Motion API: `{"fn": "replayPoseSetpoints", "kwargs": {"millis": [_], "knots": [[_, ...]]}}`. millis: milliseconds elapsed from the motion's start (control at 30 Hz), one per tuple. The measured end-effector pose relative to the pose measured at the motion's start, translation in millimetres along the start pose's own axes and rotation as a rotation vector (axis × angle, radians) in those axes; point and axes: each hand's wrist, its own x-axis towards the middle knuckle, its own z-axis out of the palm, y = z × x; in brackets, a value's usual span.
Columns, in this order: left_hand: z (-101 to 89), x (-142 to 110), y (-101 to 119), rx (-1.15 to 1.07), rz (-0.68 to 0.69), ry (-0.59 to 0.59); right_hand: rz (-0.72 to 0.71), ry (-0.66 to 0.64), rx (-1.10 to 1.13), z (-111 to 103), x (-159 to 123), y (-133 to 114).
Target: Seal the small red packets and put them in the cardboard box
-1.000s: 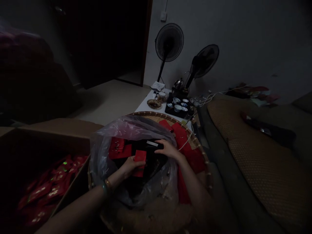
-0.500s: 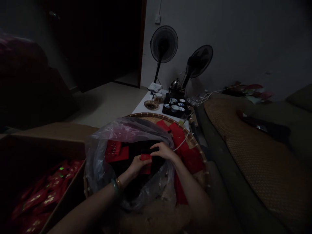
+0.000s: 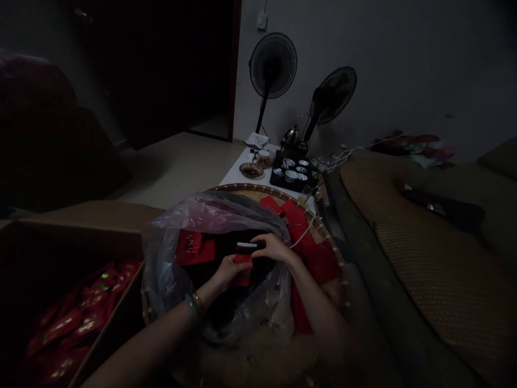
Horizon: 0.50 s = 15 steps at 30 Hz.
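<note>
My left hand [image 3: 226, 272] is closed on a small red packet [image 3: 242, 277], held upright over the open plastic bag. Against the packet's top edge lies a slim black bar-shaped tool [image 3: 255, 250], with a white strip showing along it. Pinched round the tool's right end are the fingers of my right hand [image 3: 271, 248]. Beneath both hands, the clear plastic bag [image 3: 161, 269] lies open with dark contents that I cannot make out. Several red packets [image 3: 196, 250] rest at its left inside.
A round woven tray [image 3: 250, 187] carries the bag and red sheets [image 3: 297, 221]. At left stands a cardboard box [image 3: 100, 213] with shiny red packets [image 3: 86, 318]. A white cord [image 3: 307, 229] crosses the tray's right. Beyond are a tea tray [image 3: 278, 183] and two fans [image 3: 272, 64].
The black tool has turned slightly, so a white strip now shows on it. Both hands stay at the red packet. The whole view has shifted slightly.
</note>
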Motion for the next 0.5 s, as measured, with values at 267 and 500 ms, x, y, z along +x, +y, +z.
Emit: {"fn": "replayPoseSetpoints", "kwargs": {"millis": [267, 500], "knots": [[-6.1, 8, -6, 0.042, 0.007, 0.024, 0.036, 0.017, 0.164, -7, -2, 4], [-3.9, 8, -10, -0.004, 0.027, 0.012, 0.021, 0.044, -0.009, 5, -1, 0]]}}
